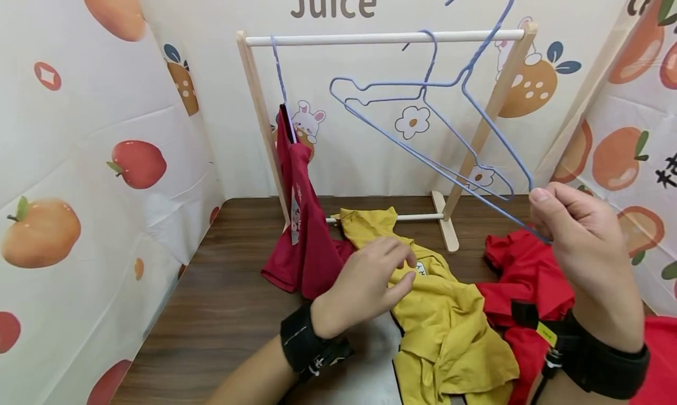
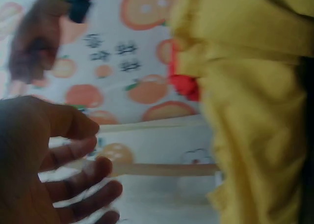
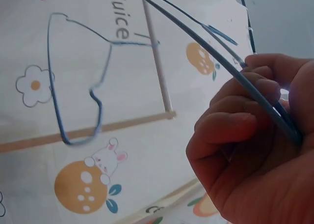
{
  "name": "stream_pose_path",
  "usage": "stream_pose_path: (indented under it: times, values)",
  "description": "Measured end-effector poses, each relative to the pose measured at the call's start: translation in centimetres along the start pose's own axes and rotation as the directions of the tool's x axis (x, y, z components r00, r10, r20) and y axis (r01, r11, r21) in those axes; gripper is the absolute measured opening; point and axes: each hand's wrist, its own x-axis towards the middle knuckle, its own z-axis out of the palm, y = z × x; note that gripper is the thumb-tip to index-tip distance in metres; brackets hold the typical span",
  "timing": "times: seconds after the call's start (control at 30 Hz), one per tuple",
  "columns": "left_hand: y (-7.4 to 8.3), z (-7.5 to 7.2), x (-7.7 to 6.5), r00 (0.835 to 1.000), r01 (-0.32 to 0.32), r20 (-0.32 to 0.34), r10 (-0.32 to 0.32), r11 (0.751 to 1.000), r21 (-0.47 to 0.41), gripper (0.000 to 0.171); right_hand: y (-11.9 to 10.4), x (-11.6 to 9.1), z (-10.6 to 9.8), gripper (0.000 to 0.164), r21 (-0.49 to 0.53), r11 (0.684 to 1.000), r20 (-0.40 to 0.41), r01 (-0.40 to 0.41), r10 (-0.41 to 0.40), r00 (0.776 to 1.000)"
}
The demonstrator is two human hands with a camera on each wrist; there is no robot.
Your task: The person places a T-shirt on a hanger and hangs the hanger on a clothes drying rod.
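Note:
My right hand [image 1: 587, 240] grips one end of a blue wire hanger [image 1: 508, 140] and holds it up in front of the rack. In the right wrist view, curled fingers [image 3: 225, 130] wrap the hanger's corner. Over a yellow shirt [image 1: 449, 317] spread on the table hovers my left hand [image 1: 367, 281], its fingers loosely bent and nothing between them. The left wrist view, somewhat blurred, shows that hand [image 2: 73, 160] apart from the yellow cloth [image 2: 250, 116].
A wooden rack [image 1: 386, 39] stands at the back. From its bar hang a second blue hanger [image 1: 433, 58] and, at the left, a dark red shirt [image 1: 307, 228] on a hanger. Bright red clothing [image 1: 529, 270] lies on the right of the brown table [image 1: 211, 323].

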Motion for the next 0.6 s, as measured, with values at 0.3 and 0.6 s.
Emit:
stream_pose_path:
  times: [0.3, 0.6]
  values:
    - [-1.2, 7.9, 2.3, 0.971, 0.207, 0.094, -0.22, 0.969, 0.132, 0.008, 0.2, 0.0, -2.7, 0.033, 0.065, 0.998, 0.006, 0.009, -0.01, 1.0]
    - [-4.9, 11.6, 5.6, 0.817, 0.499, 0.197, -0.542, 0.836, 0.229, 0.025, 0.0, 0.0, -3.2, 0.034, 0.114, 0.993, 0.016, 0.043, -0.045, 0.999]
